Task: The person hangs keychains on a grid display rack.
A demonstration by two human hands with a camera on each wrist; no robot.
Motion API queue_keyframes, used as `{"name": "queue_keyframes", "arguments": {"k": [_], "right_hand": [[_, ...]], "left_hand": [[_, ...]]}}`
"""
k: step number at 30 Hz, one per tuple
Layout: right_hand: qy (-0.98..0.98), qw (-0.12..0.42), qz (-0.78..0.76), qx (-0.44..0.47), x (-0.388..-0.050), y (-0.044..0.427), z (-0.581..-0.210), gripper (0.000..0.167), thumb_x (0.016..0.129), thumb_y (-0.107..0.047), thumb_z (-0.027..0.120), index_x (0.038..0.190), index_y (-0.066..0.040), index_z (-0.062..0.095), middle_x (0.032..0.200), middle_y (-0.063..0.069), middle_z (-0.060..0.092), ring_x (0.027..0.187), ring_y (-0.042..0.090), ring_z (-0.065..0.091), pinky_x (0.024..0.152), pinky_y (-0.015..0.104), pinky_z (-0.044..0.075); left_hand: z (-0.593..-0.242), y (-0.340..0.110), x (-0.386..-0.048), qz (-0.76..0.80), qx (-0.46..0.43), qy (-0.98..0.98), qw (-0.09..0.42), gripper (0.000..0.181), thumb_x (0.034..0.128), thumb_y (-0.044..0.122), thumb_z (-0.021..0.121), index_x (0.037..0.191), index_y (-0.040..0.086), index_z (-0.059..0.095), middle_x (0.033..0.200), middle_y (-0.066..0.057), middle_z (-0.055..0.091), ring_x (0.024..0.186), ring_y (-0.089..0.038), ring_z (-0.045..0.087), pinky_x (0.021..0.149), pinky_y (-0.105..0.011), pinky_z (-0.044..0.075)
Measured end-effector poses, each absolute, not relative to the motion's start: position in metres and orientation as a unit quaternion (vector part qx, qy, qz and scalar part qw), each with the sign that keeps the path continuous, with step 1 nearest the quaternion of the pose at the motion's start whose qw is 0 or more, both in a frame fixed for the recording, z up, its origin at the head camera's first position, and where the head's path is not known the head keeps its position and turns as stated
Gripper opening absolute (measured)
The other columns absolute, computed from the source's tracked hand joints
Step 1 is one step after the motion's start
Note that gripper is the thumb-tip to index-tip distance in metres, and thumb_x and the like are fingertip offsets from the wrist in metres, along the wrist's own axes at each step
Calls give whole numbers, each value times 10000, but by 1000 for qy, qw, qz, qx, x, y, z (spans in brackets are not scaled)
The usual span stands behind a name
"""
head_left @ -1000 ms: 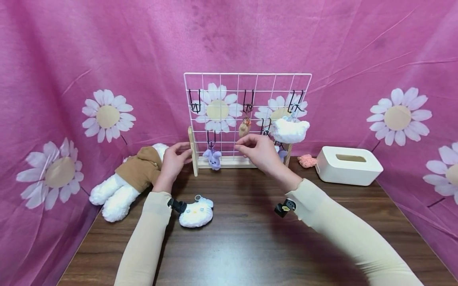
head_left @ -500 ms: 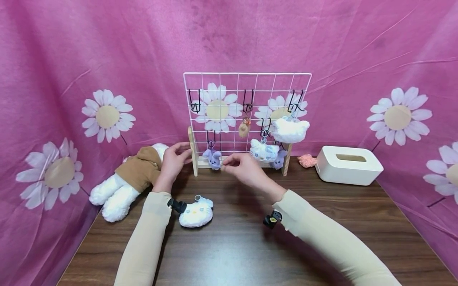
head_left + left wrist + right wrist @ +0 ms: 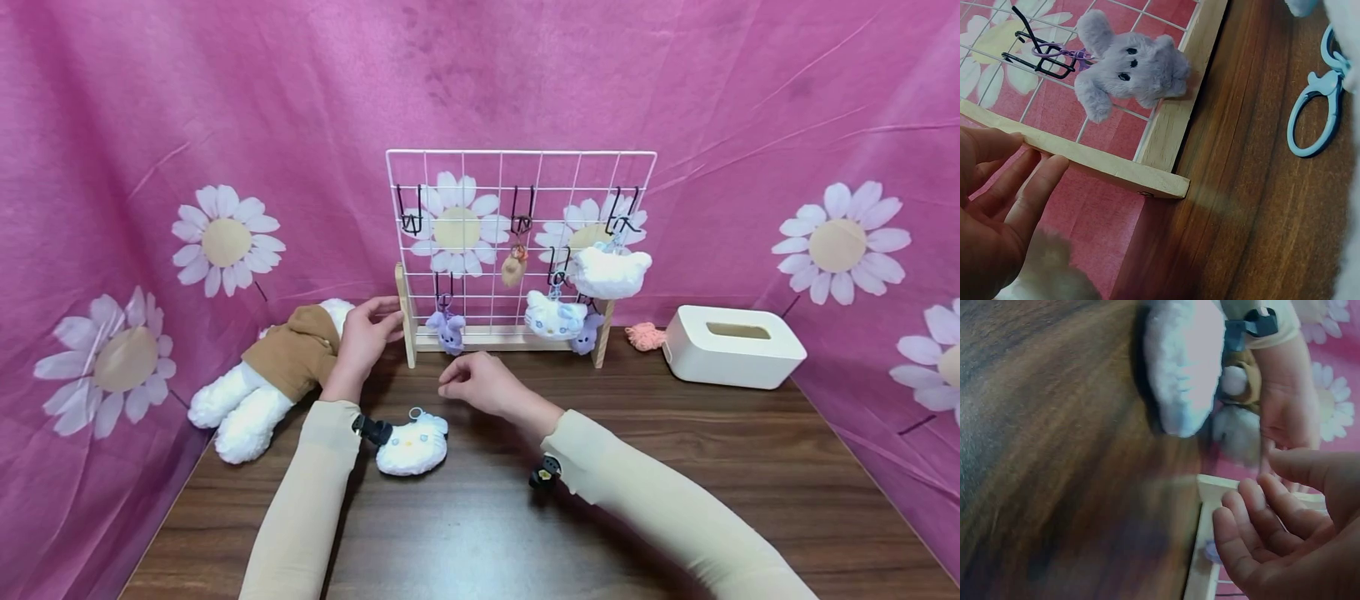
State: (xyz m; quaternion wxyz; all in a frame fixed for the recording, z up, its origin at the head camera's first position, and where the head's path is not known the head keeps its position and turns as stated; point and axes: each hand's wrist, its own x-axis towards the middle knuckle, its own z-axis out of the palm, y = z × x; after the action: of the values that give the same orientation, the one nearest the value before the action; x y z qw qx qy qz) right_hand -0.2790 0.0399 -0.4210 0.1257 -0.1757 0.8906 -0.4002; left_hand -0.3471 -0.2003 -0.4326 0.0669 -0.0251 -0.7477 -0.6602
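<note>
My left hand (image 3: 369, 337) holds the left wooden post (image 3: 1079, 150) of a white wire grid rack (image 3: 480, 152), thumb and fingertips against it. Loosely curled and holding nothing, my right hand (image 3: 483, 383) hovers over the table in front of the rack. To its left, a white plush cat-head charm (image 3: 411, 447) lies face up, its pale blue clasp (image 3: 1317, 115) toward the rack. On the rack's black hooks hang a lilac plush bunny (image 3: 1138, 65), a small brown charm (image 3: 513, 267), a white cat-head plush (image 3: 553, 318), another lilac plush (image 3: 587, 335) and a white plush (image 3: 611, 272).
A white plush toy in a brown hoodie (image 3: 288, 358) lies at the left. A cream tissue box (image 3: 735, 354) and a coral yarn piece (image 3: 645, 337) stand at the right back. An upper-left hook (image 3: 410, 218) carries no charm. Pink flowered cloth (image 3: 300, 100) hangs behind.
My right hand has moved down and left, away from the rack toward the charm on the table, uncovering the hanging cat-head plush. The left hand has stayed on the post.
</note>
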Motion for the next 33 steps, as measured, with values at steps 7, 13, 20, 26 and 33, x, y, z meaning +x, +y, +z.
{"name": "queue_keyframes", "arguments": {"k": [7, 13, 20, 26, 33], "right_hand": [[890, 172, -382, -181, -280, 25, -434, 75, 1018, -180, 832, 1066, -123, 841, 1008, 2, 812, 848, 104, 640, 745, 207, 551], [897, 176, -362, -185, -278, 14, -443, 81, 983, -185, 869, 1002, -110, 847, 937, 0, 800, 830, 75, 638, 727, 174, 544], [904, 180, -339, -186, -278, 8, -450, 31, 943, -103, 871, 958, -81, 855, 858, -14, 799, 801, 66, 644, 738, 175, 564], [910, 164, -325, -197, -282, 7, -461, 56, 888, -118, 894, 873, -141, 844, 782, -56, 780, 751, 80, 663, 722, 237, 607], [919, 138, -305, -209, -307, 4, -514, 184, 866, -147, 907, 771, -260, 797, 743, -135, 734, 732, 61, 638, 652, 191, 561]], "left_hand": [[-434, -202, -348, -661, -23, -747, 71, 363, 1110, 18, 658, 1458, -81, 672, 1448, -326, 685, 1114, -211, 755, 964, -328, 736], [-434, -201, -348, -665, -24, -743, 69, 371, 1104, 17, 670, 1462, -82, 670, 1441, -341, 678, 1108, -186, 749, 965, -314, 735], [-434, -201, -348, -663, -23, -745, 72, 368, 1104, 15, 670, 1459, -80, 674, 1433, -337, 684, 1101, -205, 756, 951, -312, 738], [-433, -201, -348, -663, -22, -745, 73, 360, 1104, 18, 672, 1453, -73, 683, 1432, -330, 693, 1125, -229, 749, 937, -302, 741], [-433, -201, -348, -665, -19, -743, 70, 366, 1107, 24, 671, 1460, -72, 678, 1442, -330, 681, 1111, -191, 745, 915, -248, 735]]}}
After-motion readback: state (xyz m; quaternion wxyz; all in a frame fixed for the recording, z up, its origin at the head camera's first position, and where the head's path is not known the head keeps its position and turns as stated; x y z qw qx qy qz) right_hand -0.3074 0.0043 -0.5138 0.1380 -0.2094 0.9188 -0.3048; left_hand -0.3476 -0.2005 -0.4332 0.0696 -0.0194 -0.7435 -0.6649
